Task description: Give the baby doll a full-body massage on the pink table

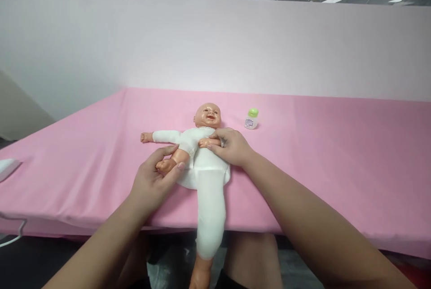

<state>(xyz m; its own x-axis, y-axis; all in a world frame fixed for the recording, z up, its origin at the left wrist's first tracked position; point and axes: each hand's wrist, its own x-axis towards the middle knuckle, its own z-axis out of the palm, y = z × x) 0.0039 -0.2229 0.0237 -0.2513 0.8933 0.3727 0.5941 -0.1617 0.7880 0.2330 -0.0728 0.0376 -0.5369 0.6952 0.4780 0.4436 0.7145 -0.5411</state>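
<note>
A baby doll (202,163) in a white cloth suit lies on its back on the pink table cover (319,163), head away from me. One long white leg hangs over the table's front edge. My left hand (155,180) is closed round the doll's bare foot, which is bent up by its hip. My right hand (229,145) rests on the doll's chest, its fingers pressed over the doll's small hand there. The doll's other arm stretches out to the left.
A small white bottle with a green cap (251,119) stands to the right of the doll's head. A white object (7,167) lies at the far left edge. A pale pink wall (215,42) rises behind the table.
</note>
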